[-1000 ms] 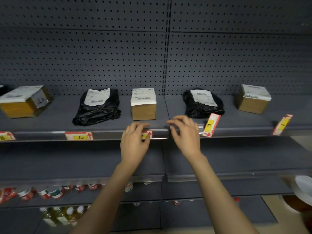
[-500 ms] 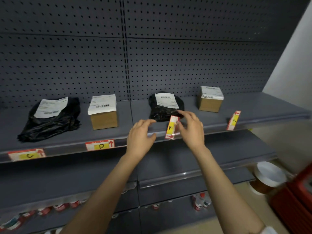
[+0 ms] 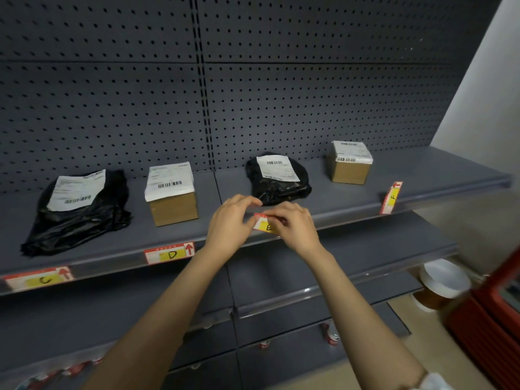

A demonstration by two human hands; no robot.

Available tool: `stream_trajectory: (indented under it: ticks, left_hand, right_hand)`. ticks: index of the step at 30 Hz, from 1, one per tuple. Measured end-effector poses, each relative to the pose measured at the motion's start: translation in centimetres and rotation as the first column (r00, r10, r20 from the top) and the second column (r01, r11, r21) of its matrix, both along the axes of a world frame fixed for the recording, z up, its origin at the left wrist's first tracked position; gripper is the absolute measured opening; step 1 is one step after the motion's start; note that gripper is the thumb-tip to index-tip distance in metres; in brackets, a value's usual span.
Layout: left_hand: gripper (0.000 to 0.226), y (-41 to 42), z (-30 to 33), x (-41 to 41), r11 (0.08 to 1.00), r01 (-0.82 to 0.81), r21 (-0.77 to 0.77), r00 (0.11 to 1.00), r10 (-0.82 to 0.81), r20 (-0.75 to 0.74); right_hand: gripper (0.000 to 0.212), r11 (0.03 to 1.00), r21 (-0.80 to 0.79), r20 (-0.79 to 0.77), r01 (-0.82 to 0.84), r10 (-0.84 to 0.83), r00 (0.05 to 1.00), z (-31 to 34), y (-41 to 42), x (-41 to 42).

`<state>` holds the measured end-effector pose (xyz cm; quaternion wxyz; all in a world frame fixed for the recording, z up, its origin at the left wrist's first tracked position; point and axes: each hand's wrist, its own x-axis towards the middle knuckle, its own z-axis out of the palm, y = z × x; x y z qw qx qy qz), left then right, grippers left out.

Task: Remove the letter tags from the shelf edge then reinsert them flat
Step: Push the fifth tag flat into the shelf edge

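Both hands meet at the shelf edge (image 3: pixel 118 261) on the red-and-yellow tag E (image 3: pixel 264 224). My right hand (image 3: pixel 295 225) pinches its right part, and my left hand (image 3: pixel 229 223) holds its left corner. The tag lies nearly level, just in front of the rail. Tag D (image 3: pixel 169 253) and tag C (image 3: pixel 39 278) sit flat in the rail to the left. Tag F (image 3: pixel 391 197) sticks out of the rail at a steep tilt on the right.
On the shelf stand two black parcel bags (image 3: pixel 78 209) (image 3: pixel 278 178) and two cardboard boxes (image 3: pixel 172 194) (image 3: pixel 349 162), all with white labels. A lower shelf (image 3: pixel 351 249) juts out below. A white-lidded tub (image 3: pixel 441 285) and a red crate (image 3: pixel 489 313) are on the floor at right.
The view swung right from tag D to tag E. Tag E stood tilted in the rail; now both hands hold it nearly level.
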<state>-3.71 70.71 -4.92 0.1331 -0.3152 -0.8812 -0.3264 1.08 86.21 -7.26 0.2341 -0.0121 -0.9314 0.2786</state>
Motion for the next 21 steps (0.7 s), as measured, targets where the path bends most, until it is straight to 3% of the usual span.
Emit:
stream_trajectory:
  ticks: [3,10,16,21]
  left_hand:
    - [0.008,-0.5,-0.6,-0.2,0.999,-0.004,-0.039,1.0,0.004,0.001]
    - [0.029,0.9,-2.2,0.6,0.994,-0.076,0.077,0.997,0.074,0.023]
    - [0.019,3.0,-3.0,1.0,0.982,-0.182,0.051,0.982,0.185,-0.042]
    - [0.014,5.4,-3.4,1.9,0.972,-0.223,0.074,0.974,0.226,-0.032]
  right_hand:
    - [0.019,1.0,0.008,-0.025,0.004,-0.004,1.0,-0.3,-0.2,-0.1]
    - [0.015,0.995,-0.056,-0.054,0.084,-0.087,0.995,-0.3,2.1,0.8]
    - [0.013,0.986,-0.056,-0.038,0.159,-0.161,0.986,-0.6,5.1,1.8]
    - [0.014,0.992,-0.024,-0.045,0.123,-0.124,0.991,-0.5,7.3,1.8]
